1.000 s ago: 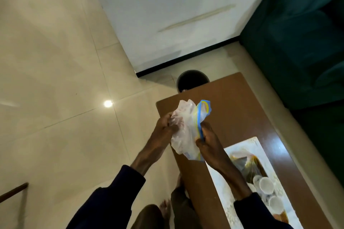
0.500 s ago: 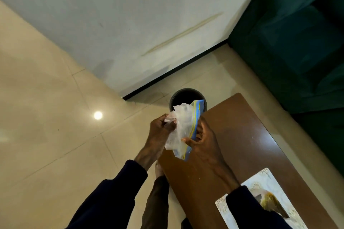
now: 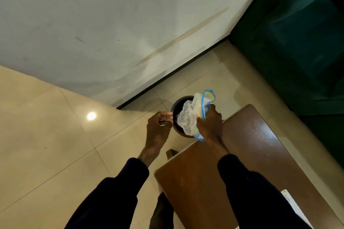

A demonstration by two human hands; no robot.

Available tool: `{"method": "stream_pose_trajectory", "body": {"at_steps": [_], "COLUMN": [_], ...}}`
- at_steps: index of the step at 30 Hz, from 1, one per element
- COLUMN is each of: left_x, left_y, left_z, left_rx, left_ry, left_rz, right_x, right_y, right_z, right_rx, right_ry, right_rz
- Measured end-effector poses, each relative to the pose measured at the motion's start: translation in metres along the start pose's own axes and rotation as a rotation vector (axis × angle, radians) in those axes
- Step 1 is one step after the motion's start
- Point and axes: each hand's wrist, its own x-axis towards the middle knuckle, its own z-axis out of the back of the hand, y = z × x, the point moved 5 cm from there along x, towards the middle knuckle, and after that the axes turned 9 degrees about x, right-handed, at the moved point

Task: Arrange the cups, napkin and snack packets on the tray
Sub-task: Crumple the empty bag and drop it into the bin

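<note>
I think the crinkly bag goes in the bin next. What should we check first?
1. Right hand grips the plastic bag: ok.
2. Bag is over the bin opening: ok, though the blue-edged end sticks out past the rim.
3. Left hand has let go of the bag: ok, it is apart from it, fingers loosely curled.
4. Bin has room inside: cannot tell, the bag hides it.
5. Bag is empty: cannot tell, it is crumpled.
6. Tray ready on the table: cannot tell, only a corner shows.
</note>
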Motion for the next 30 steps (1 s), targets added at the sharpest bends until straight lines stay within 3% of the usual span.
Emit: {"method": "stream_pose_trajectory", "body": {"at_steps": [4,13,23,30], "left_x": [0.018,0.012,-0.03,-0.076], "left_y": [0.011,0.022,-0.03,-0.08], "left_z": [-0.001,0.018,0.053,0.04], "left_rx": [0.041,0.061,0.19,0.201], "left_ry": [-0.011,0.015,0.036,0.154], "left_rz": [-0.002,0.043,-0.208,-0.355], "right_x": [0.032,0.001,-0.06,-0.113], "right_y": [-0.004,0.01,0.04,0.034], "right_z": [-0.029,-0.015,0.042,0.086], "right_rx": [-0.077,-0.01,0.218,0.403], "right_ry": [0.125,0.078,0.119,0.132], "right_rz": [-0.086,0.086,0.19,0.221]}}
